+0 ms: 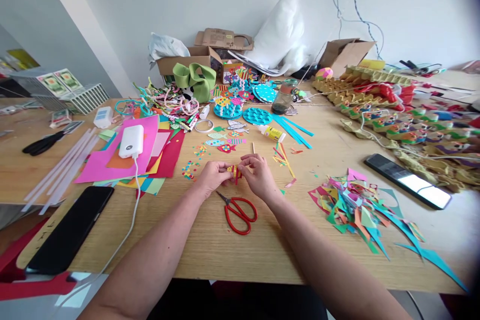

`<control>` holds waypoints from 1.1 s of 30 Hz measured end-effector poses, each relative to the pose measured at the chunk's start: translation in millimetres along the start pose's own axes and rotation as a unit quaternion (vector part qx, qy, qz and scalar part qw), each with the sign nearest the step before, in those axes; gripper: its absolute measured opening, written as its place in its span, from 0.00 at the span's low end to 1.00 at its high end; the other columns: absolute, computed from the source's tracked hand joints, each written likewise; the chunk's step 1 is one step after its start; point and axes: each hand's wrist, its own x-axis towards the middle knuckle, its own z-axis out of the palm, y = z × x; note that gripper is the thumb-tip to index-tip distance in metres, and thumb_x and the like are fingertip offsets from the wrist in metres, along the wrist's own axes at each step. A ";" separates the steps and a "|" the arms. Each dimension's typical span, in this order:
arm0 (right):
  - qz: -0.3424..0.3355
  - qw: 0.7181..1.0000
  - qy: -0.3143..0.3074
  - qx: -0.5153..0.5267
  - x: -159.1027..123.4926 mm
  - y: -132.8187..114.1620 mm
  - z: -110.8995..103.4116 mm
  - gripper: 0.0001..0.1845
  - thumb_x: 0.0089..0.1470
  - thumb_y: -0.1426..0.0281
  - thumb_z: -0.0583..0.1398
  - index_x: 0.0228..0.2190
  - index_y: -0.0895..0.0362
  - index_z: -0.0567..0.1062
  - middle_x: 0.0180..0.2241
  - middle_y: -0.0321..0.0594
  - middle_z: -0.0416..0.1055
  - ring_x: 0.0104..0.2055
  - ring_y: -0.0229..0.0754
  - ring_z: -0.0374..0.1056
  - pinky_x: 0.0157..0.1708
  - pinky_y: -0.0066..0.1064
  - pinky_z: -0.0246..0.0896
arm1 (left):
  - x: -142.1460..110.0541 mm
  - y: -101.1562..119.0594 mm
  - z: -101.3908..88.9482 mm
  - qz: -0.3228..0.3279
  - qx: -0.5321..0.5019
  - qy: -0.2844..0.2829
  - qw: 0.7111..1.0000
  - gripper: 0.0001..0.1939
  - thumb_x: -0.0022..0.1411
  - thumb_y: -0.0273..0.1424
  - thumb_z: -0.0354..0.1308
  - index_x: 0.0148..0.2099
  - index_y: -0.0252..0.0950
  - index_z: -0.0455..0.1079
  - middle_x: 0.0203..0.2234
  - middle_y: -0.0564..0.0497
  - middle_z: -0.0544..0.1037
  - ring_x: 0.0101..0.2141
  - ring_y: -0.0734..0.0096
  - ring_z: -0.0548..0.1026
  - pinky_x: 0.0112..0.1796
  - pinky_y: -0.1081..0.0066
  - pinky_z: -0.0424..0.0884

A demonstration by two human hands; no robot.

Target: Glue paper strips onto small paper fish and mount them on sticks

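Note:
Both my hands meet over the wooden table (232, 250) and pinch a small yellow and red paper fish (234, 171). My left hand (212, 176) grips its left end with closed fingers. My right hand (258, 174) holds the right side, fingers curled round it. Red-handled scissors (238, 211) lie shut on the table just below my hands. More paper fish (224, 142) lie beyond them, and a small glue bottle (272, 133) lies on its side further back.
A white power bank (131, 141) sits on coloured paper sheets (112, 162) at left, its cable running down. Two black phones (71, 232) (408, 180) lie left and right. A heap of paper scraps (356, 207) is at right. Teal dotted discs (257, 116), black scissors (43, 144) and cardboard boxes (343, 55) stand further back.

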 end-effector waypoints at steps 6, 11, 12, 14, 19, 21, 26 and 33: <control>0.012 1.000 0.000 0.015 0.4 2.8 1.0 0.06 0.49 0.67 0.58 0.24 0.55 0.72 0.39 0.43 0.70 0.45 0.47 0.63 0.46 0.44 0.56 | 0.5 0.0 -0.1 -0.001 0.004 -0.003 1.000 0.11 0.46 0.28 0.65 0.35 0.30 0.75 0.20 0.50 0.77 0.21 0.74 0.72 0.21 0.77 0.64; 0.016 1.000 0.004 0.022 0.6 1.9 0.6 0.07 0.50 0.67 0.58 0.23 0.56 0.71 0.39 0.43 0.70 0.44 0.46 0.63 0.47 0.43 0.56 | 1.8 -2.9 -1.8 0.004 0.016 -0.014 1.000 0.11 0.47 0.29 0.63 0.35 0.30 0.75 0.21 0.49 0.78 0.22 0.74 0.72 0.22 0.77 0.63; 0.015 1.000 0.003 0.023 0.6 1.6 0.4 0.07 0.50 0.67 0.58 0.23 0.56 0.71 0.38 0.43 0.70 0.45 0.46 0.63 0.47 0.43 0.55 | 2.0 -3.4 -2.1 0.004 0.019 -0.014 1.000 0.11 0.47 0.29 0.63 0.36 0.30 0.75 0.21 0.49 0.78 0.22 0.74 0.73 0.22 0.77 0.63; 0.012 1.000 0.001 0.023 0.7 1.1 0.2 0.07 0.49 0.67 0.58 0.22 0.56 0.71 0.38 0.43 0.70 0.45 0.46 0.63 0.48 0.44 0.55 | 2.3 -4.0 -2.5 0.003 0.021 -0.015 1.000 0.12 0.48 0.29 0.63 0.37 0.30 0.75 0.21 0.49 0.78 0.22 0.74 0.73 0.22 0.77 0.63; 0.012 1.000 0.005 0.022 0.3 1.1 0.8 0.07 0.49 0.68 0.58 0.23 0.55 0.71 0.38 0.43 0.70 0.45 0.46 0.63 0.48 0.44 0.54 | 1.8 -3.7 -1.9 -0.001 0.019 -0.015 1.000 0.12 0.47 0.29 0.64 0.36 0.30 0.75 0.21 0.49 0.78 0.22 0.74 0.72 0.22 0.77 0.63; 0.012 1.000 0.008 0.022 0.2 1.5 1.3 0.06 0.49 0.68 0.58 0.23 0.55 0.71 0.38 0.43 0.70 0.45 0.46 0.63 0.48 0.44 0.55 | 1.7 -3.7 -1.6 -0.002 0.018 -0.016 1.000 0.12 0.47 0.29 0.64 0.36 0.30 0.75 0.21 0.49 0.78 0.22 0.74 0.73 0.22 0.77 0.63; 0.009 1.000 0.011 0.017 0.4 2.4 1.9 0.06 0.50 0.68 0.58 0.23 0.55 0.71 0.38 0.43 0.70 0.45 0.46 0.64 0.47 0.43 0.55 | 2.1 -3.5 -1.2 -0.004 0.013 -0.014 1.000 0.13 0.46 0.30 0.65 0.36 0.30 0.75 0.21 0.50 0.78 0.23 0.73 0.73 0.22 0.77 0.63; 0.011 1.000 0.009 0.014 0.3 2.1 1.6 0.06 0.49 0.68 0.58 0.23 0.55 0.70 0.38 0.43 0.70 0.44 0.46 0.64 0.47 0.43 0.56 | 3.2 -5.5 -2.3 -0.004 0.017 -0.014 1.000 0.13 0.46 0.31 0.65 0.36 0.31 0.75 0.22 0.49 0.78 0.23 0.72 0.74 0.23 0.77 0.64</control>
